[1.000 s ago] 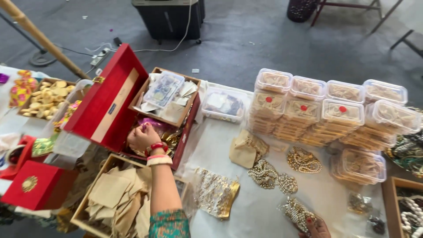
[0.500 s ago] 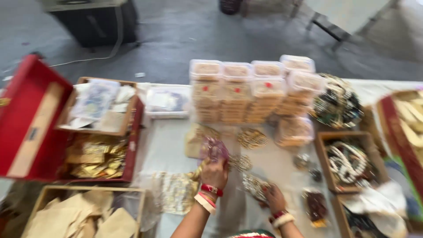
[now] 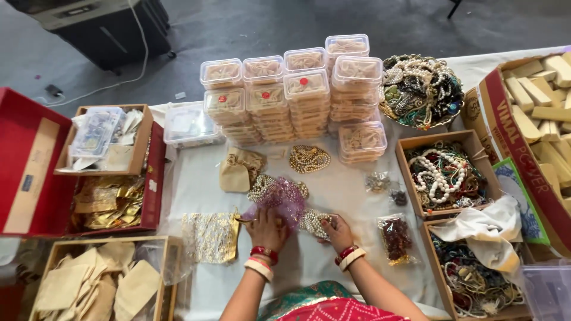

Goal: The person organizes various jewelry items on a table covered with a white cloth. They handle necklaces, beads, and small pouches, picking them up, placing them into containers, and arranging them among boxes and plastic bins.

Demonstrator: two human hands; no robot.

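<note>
Both hands are low at the middle of the surface (image 3: 357,196), close together. Your left hand (image 3: 266,229) is closed around the lower edge of a purple pouch (image 3: 278,196), a sheer, crinkled bag with gold flecks that fans up and away from your fingers. Your right hand (image 3: 337,229) is curled over a bead cluster (image 3: 314,221), pale pearl-like strands bunched tight; its fingers grip the cluster, which lies just beside the pouch mouth.

From the head view, the packing looks barely begun for this piece: the beads are outside the pouch, and I cannot tell whether the pouch is open yet. More loose clusters (image 3: 309,159) lie just beyond on the cloth, beside a beige pouch (image 3: 238,170), so several pieces seem to remain. Behind them stand stacked clear boxes (image 3: 285,95), lidded and already filled, which suggests a good part of the wider job is finished.

To your left sits a red case (image 3: 27,160) with gold packets (image 3: 110,202), and a crate of beige pouches (image 3: 95,285). To your right, trays of mixed necklaces (image 3: 443,172) lie well apart from your hands.
</note>
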